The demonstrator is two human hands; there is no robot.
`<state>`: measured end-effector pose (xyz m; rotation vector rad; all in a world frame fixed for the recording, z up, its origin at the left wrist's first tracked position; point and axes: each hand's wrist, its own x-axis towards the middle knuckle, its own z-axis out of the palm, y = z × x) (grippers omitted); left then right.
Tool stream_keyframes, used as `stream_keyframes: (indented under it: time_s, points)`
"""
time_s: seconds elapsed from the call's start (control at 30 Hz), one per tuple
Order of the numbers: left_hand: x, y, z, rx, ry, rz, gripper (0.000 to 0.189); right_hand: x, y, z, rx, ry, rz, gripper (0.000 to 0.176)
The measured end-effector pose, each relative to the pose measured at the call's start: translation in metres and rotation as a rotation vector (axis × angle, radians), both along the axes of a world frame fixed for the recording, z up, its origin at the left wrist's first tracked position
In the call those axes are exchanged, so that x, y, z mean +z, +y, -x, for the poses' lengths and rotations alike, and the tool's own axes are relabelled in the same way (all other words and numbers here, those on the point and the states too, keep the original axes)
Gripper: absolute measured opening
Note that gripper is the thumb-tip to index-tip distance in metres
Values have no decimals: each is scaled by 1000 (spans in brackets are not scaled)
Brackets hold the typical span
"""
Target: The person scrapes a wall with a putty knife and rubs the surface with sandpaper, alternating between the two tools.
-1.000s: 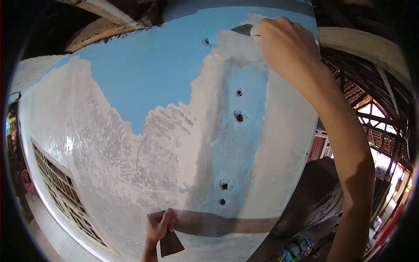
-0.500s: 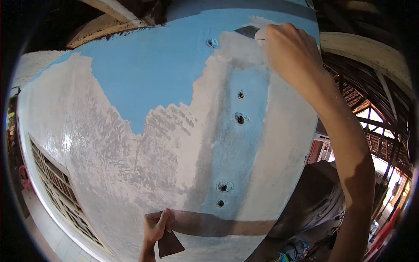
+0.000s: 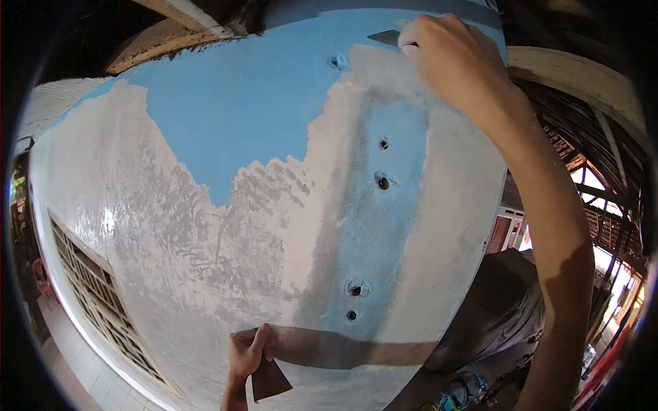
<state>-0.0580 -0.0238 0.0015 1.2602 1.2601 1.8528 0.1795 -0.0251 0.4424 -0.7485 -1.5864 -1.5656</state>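
Note:
High on the wall (image 3: 274, 226), at the upper right, my right hand (image 3: 445, 55) is closed round the handle of a scraper (image 3: 386, 37), whose dark blade points left and lies at the blue surface. Low in the view, my left hand (image 3: 249, 349) pinches a second, wide triangular scraper (image 3: 270, 381), its broad edge down, just in front of the wall. Whitish filler borders the blue paint (image 3: 233, 103). A blue vertical strip (image 3: 384, 226) in the wall has several dark holes, and another hole (image 3: 337, 62) is further up.
A window grille (image 3: 103, 301) is at the lower left, above pale floor tiles (image 3: 103, 383). Wooden beams (image 3: 157, 48) cross the top left. Right of the wall's edge stands a dark covered object (image 3: 493, 308), with a roof frame beyond. A red chair (image 3: 42, 277) is at the far left.
My right hand and its scraper have moved slightly up, and a pale patch above the blade has gone, showing blue. The view has shifted a little. My left hand still holds its scraper.

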Motion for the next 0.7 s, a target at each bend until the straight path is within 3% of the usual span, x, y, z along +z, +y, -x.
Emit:
stream_keyframes:
  time_s: [0.17,0.43,0.57,0.7]
  points:
    - [-3,5,-4,-19,-51,-34,42,-12,6,-9,14,2,-23,9]
    - [-2,6,-4,-39,-54,-85,39,2,6,-9,-58,73,93,15]
    - [-4,5,-2,-31,-81,-70,39,1,19,-8,71,72,31,14]
    - [-2,3,-3,-26,-57,-66,39,12,14,-2,-69,76,65,15]
